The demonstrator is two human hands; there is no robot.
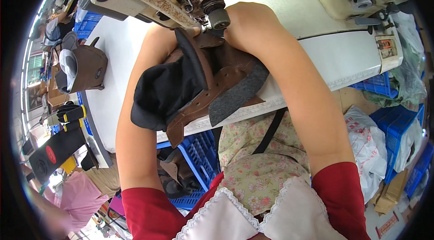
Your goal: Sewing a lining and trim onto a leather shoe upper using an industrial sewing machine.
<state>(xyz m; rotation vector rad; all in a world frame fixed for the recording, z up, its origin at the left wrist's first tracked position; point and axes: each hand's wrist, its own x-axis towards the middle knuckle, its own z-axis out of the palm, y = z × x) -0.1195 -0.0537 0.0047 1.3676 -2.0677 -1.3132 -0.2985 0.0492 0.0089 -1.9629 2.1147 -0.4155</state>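
Observation:
A brown leather boot upper with a black fabric lining, a punched strap and a grey felt strip lies bunched under the sewing machine head. My left hand grips its far left side, a fingertip showing on the leather by the presser foot; the lining covers part of this hand. Around the right side bends my right hand, touching the upper, its fingers hidden behind the machine parts and leather. The upper's front hangs over the table edge toward my lap.
Another brown upper stands on the white table at left. Below it are dark pieces and a person in a pink shirt. A blue crate with dark pieces sits beneath the table; white bags and blue crates are at right.

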